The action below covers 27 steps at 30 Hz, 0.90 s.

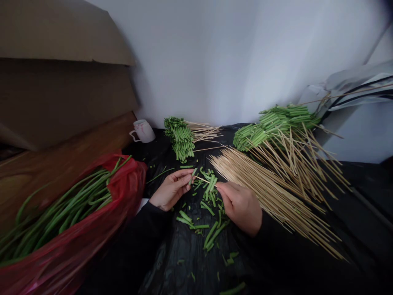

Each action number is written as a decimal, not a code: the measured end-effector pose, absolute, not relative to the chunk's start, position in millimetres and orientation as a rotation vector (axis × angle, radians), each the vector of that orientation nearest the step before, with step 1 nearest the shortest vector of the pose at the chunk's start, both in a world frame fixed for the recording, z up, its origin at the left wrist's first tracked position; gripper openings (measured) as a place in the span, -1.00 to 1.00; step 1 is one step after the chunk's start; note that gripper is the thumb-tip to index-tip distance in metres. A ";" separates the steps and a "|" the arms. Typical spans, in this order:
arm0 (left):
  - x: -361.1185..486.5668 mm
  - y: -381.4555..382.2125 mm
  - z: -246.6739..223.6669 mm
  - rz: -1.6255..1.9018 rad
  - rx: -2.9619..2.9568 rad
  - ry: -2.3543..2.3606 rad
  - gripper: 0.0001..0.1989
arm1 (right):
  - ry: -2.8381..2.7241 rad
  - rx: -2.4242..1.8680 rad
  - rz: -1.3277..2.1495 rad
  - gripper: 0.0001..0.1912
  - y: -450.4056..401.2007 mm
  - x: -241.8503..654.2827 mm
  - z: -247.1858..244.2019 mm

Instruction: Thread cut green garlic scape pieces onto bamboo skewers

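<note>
Between its thumb and fingers my left hand (pixel 172 189) pinches a short piece of green bean (pixel 192 176). My right hand (pixel 241 205) is closed round a thin wooden skewer (pixel 202 179), whose far end meets the bean piece; whether it has gone through I cannot tell. Below and between the hands lie loose cut bean pieces (pixel 211 237) on black plastic sheeting (pixel 172 262). Just right of my right hand is a large fan of bare skewers (pixel 276 192).
Skewered bean pieces stand in a bundle (pixel 181 141) at the back and a bigger pile (pixel 276 123) at back right. A red plastic bag (pixel 123 213) of long beans (pixel 73 205) lies left. Behind are a white mug (pixel 144 132) and a cardboard box (pixel 67 98).
</note>
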<state>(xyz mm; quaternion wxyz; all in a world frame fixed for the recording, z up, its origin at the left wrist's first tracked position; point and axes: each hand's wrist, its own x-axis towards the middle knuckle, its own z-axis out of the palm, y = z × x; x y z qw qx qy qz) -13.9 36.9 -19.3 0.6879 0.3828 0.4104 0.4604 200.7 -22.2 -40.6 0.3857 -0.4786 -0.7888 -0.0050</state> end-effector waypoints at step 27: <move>-7.4 31.9 -16.1 1.054 0.891 0.957 -0.68 | -2.070 -1.324 -0.005 -0.71 -22.7 199.0 -38.8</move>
